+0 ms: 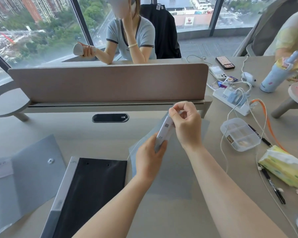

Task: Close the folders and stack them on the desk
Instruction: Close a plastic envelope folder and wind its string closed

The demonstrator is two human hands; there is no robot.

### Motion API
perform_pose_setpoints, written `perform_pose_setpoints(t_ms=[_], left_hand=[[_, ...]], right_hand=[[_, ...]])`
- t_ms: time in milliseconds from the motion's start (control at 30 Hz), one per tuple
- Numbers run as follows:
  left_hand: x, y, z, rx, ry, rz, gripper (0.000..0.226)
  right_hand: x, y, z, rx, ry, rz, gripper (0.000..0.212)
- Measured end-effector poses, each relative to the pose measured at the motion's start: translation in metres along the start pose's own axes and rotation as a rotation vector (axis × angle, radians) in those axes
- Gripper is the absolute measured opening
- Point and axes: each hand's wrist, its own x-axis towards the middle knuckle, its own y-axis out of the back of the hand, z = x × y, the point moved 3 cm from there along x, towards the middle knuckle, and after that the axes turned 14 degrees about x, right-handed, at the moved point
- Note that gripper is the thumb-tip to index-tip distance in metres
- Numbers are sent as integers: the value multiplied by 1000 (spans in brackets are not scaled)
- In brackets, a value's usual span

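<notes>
Black lining faces up from the open folder (91, 191) nearest me, beside a grey one (24, 182) cut off at the left. My left hand (149, 162) grips the white spine (163, 134) low, and my right hand (186, 124) pinches its top, I judge to swing the covers shut. The grey sheet (167, 169) beneath is mostly hidden by my arms.

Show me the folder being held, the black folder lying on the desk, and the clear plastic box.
Held folder (163, 133), head view, on its white spine.
Black folder (93, 191), head view, middle of its black cover.
Clear plastic box (240, 134), head view, on its divided lid.
</notes>
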Motion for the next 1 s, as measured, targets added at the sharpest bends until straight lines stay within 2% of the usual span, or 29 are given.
perform_pose_setpoints(t_ms=[133, 300, 467, 567, 667, 733, 800, 900, 1000], left_hand=[[4, 31, -7, -95, 2, 42, 20], [13, 79, -19, -218, 38, 90, 15], [19, 138, -31, -325, 79, 161, 32], [25, 166, -47, -402, 126, 191, 30], [28, 188, -71, -475, 170, 173, 26], [26, 198, -87, -515, 187, 147, 18], [24, 202, -100, -555, 228, 117, 12], [21, 203, -128, -562, 315, 70, 14], [14, 200, -159, -577, 405, 20, 11]], right_hand=[[-11, -20, -17, 10, 62, -51, 7], [-25, -39, -14, -10, 65, -18, 34], [-38, -52, 13, -125, -49, 54, 55], [-47, -58, 29, -202, -154, 63, 62], [-62, -67, 40, -140, -309, 21, 68], [-74, -76, 45, -28, -382, -9, 61], [-83, -80, 51, 89, -409, -23, 41], [-99, -89, 63, 171, -454, -38, 13], [-118, -93, 81, 257, -528, -41, 8]])
